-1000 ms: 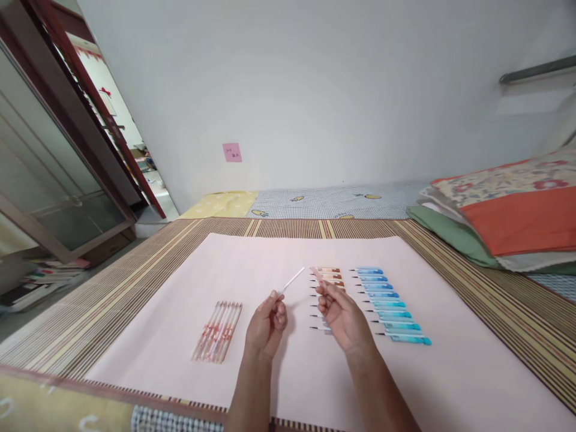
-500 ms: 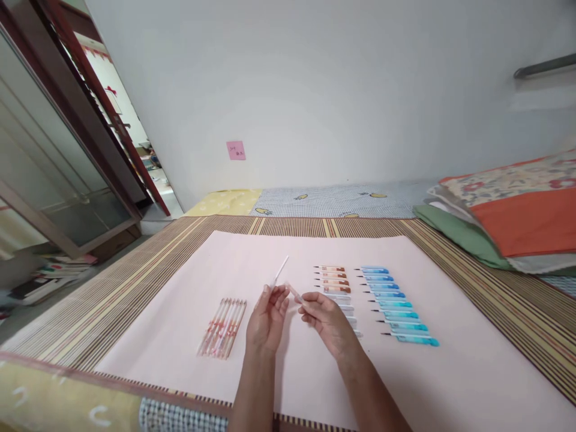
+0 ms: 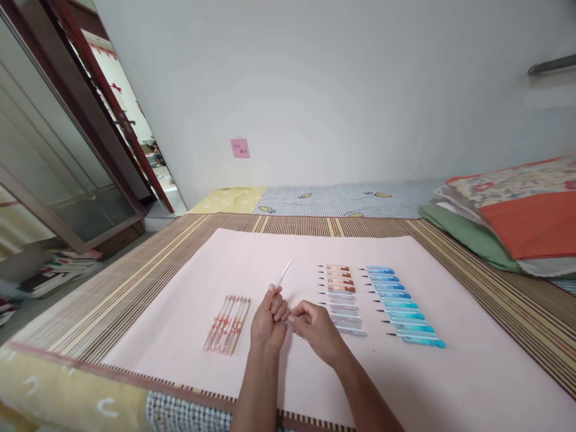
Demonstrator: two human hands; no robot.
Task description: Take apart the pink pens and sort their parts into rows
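Note:
My left hand [image 3: 269, 321] is closed around a slim white pen-like stick [image 3: 283, 273], which points up and away from the fist. My right hand [image 3: 312, 327] pinches right beside the left fingers, on a small translucent tube [image 3: 288, 320] that is mostly hidden between both hands. To the right lie pen parts in rows: brown pieces [image 3: 338, 280] and grey pieces [image 3: 348, 321] beside thin dark-tipped sticks, then blue and teal pieces [image 3: 396, 303] with similar sticks. Several clear pens with pink and red patterns [image 3: 227, 324] lie side by side at the left.
A pale pink sheet [image 3: 180, 300] covers the striped mat [image 3: 153, 270]. Folded orange and green cloths [image 3: 526, 222] are stacked at the right. A pink note [image 3: 240, 148] is stuck on the wall behind, and a glass-panelled door stands at the left.
My left fingers have curled into a fist, and my right hand has come closer to it. The translucent tube, plainly visible before, is now mostly covered. The view has shifted slightly.

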